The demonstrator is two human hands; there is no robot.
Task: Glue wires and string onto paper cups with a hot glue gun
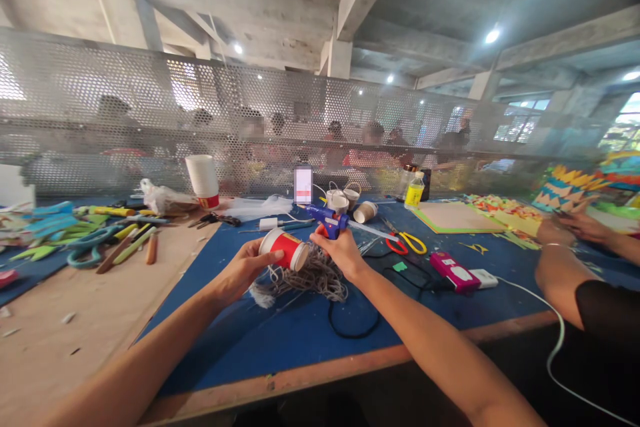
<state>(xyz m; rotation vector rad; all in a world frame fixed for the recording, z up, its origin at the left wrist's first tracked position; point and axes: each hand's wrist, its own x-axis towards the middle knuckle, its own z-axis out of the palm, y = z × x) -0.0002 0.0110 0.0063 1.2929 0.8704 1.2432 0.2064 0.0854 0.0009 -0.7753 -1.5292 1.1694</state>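
Note:
My left hand [246,267] is wrapped round a red and white paper cup [287,249], tilted on its side above the table. In my right hand [343,252] is a blue hot glue gun [327,219], with a clear glue stick [373,229] poking out of its back toward the right. The nozzle points left, beyond the cup and apart from it. Under both hands lies a loose bundle of grey yarn [320,278]. Just behind the glue gun stand small cups with string handles [337,200], and another small cup [365,212] lies tipped over.
Scissors with red and yellow handles [413,243] and a magenta power strip [454,272] lie to the right. A stack of paper cups [202,180] stands at the back left, near tools and teal scissors [86,250]. A co-worker's hands [583,227] are at far right. A perforated metal screen [280,97] runs behind.

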